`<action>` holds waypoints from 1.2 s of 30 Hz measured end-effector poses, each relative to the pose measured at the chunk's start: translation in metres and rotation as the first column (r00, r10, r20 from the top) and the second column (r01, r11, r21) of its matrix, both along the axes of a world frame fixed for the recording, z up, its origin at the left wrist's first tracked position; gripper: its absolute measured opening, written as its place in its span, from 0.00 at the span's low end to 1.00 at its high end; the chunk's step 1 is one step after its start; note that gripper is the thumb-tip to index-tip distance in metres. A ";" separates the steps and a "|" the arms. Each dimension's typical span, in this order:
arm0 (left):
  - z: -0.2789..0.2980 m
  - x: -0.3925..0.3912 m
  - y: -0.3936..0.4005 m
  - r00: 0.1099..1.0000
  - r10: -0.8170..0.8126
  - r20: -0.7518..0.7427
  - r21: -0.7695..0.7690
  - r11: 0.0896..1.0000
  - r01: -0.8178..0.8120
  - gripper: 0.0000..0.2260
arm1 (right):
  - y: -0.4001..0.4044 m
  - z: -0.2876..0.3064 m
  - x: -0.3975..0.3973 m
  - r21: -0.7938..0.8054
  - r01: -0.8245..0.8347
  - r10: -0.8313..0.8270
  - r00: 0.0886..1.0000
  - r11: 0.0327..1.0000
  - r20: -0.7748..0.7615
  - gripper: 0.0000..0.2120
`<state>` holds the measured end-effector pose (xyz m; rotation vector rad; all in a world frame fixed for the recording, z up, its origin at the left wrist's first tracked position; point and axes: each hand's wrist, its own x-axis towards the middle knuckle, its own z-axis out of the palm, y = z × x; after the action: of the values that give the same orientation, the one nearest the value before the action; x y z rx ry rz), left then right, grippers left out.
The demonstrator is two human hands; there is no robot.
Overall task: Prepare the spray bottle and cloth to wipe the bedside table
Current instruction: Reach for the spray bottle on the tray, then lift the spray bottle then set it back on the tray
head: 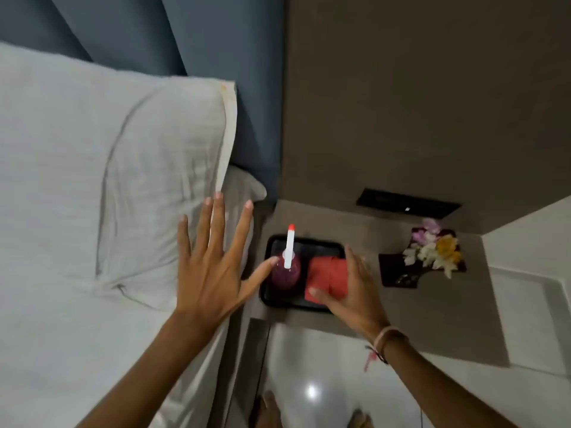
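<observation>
A spray bottle (286, 270) with purple liquid, a white head and a red nozzle tip stands upright in a black tray (312, 243) on the bedside table (432, 307). Beside it in the tray lies a folded red cloth (324, 274). My left hand (210, 267) hovers over the bed's edge with fingers spread; its thumb tip reaches the bottle's left side. My right hand (352, 288) rests over the cloth's right side, thumb at its near edge and fingers along its far side. Whether it grips the cloth is unclear.
A white pillow (117, 168) and bed sheet fill the left. A dark mat with flowers (432, 254) sits right of the tray. A black switch panel (408, 203) is on the wall. My feet (268, 409) stand on glossy white floor.
</observation>
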<state>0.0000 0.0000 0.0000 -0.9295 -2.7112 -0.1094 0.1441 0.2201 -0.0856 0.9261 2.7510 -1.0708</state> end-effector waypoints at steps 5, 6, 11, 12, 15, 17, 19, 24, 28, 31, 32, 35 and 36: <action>-0.056 -0.026 0.000 1.000 -0.026 -0.012 -0.044 0.999 0.025 0.39 | -0.015 -0.062 -0.072 -0.152 -0.017 -0.001 0.993 0.988 -0.120 0.64; -0.063 -0.026 0.000 1.000 -0.025 0.003 -0.048 0.999 0.025 0.40 | -0.022 -0.071 -0.081 -0.214 -0.022 -0.011 0.988 0.977 -0.152 0.63; -0.080 -0.029 -0.004 0.998 0.005 0.056 -0.053 0.999 -0.002 0.41 | -0.051 -0.092 -0.117 -0.242 0.109 -0.185 0.928 0.964 -0.323 0.31; -0.083 -0.026 -0.004 0.999 0.009 0.050 -0.046 0.999 -0.007 0.41 | -0.055 -0.091 -0.118 -0.241 0.146 -0.226 0.907 0.960 -0.354 0.26; -0.084 -0.015 -0.001 0.996 -0.012 0.088 -0.045 0.999 0.016 0.41 | -0.058 -0.087 -0.096 -0.343 0.230 -0.371 0.819 0.911 -0.436 0.21; -0.086 -0.005 0.008 0.995 -0.033 0.093 -0.049 0.998 0.038 0.41 | -0.061 -0.085 -0.067 -0.393 0.298 -0.460 0.777 0.870 -0.430 0.21; -0.088 0.011 0.026 0.987 -0.080 0.137 -0.042 0.995 0.086 0.40 | -0.060 -0.087 -0.024 -0.480 0.370 -0.567 0.733 0.795 -0.375 0.22; -0.103 0.058 0.070 0.960 -0.171 0.223 -0.042 0.982 0.185 0.42 | -0.042 -0.099 0.081 -0.362 0.565 -0.670 0.656 0.742 -0.349 0.24; -0.120 0.096 0.097 0.940 -0.252 0.231 -0.030 0.964 0.265 0.42 | -0.018 -0.121 0.143 -0.301 0.696 -0.757 0.618 0.652 -0.213 0.20; -0.132 0.111 0.106 0.930 -0.295 0.217 -0.041 0.950 0.311 0.42 | -0.004 -0.129 0.165 -0.243 0.695 -0.734 0.660 0.677 -0.159 0.15; -0.135 0.113 0.107 0.927 -0.303 0.223 -0.053 0.945 0.322 0.42 | -0.001 -0.130 0.168 -0.200 0.684 -0.713 0.680 0.701 -0.174 0.15; -0.141 0.121 0.110 0.920 -0.309 0.242 -0.070 0.940 0.334 0.43 | 0.004 -0.133 0.172 -0.136 0.678 -0.691 0.697 0.722 -0.190 0.17; -0.142 0.122 0.110 0.921 -0.306 0.242 -0.073 0.941 0.332 0.43 | 0.004 -0.134 0.172 -0.150 0.684 -0.700 0.693 0.714 -0.175 0.17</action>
<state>0.1222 0.1096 -0.1422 -1.4746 -2.7664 -0.1360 0.3163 0.2245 -0.2195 2.0560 2.5029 -1.4136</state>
